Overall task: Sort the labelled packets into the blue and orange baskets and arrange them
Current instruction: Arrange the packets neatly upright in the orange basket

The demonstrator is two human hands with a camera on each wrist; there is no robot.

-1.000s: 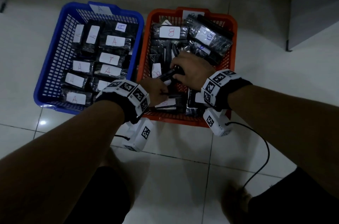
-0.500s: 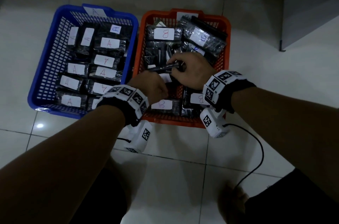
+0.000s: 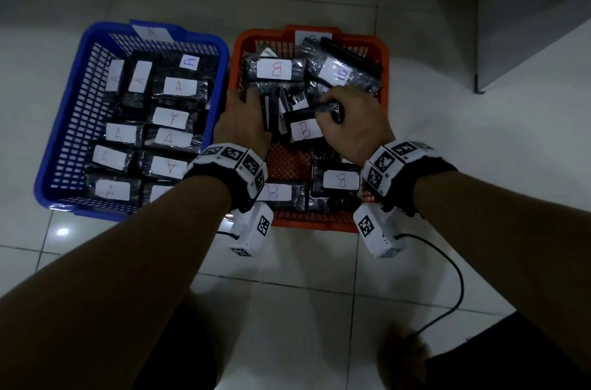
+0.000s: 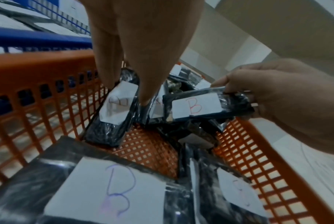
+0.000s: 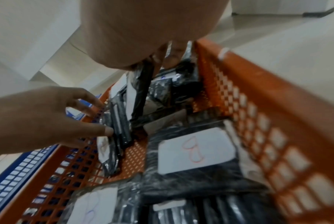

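Note:
The blue basket point(image 3: 68, 121) on the left holds several black packets labelled A. To its right, the orange basket point(image 3: 361, 39) holds packets labelled B. My right hand point(image 3: 351, 127) is over the basket's middle and grips a black B packet point(image 3: 303, 130) by its right end, label up; the same packet point(image 4: 196, 106) hangs above the basket floor. My left hand point(image 3: 243, 124) reaches along the orange basket's left wall. Its thumb and fingers pinch an upright B packet point(image 4: 118, 106) that leans on that wall, also seen as the upright packets point(image 5: 120, 128).
Two B packets point(image 3: 340, 180) lie flat at the near end of the orange basket, with bare mesh floor point(image 3: 287, 162) behind them. More B packets are piled at the far end. A grey cabinet point(image 3: 527, 6) stands at the back right. A black cable point(image 3: 457, 290) trails on the tiled floor.
My left hand has moved away from me, from the near end to the upright packets at the left wall. The right hand's packet has turned label up.

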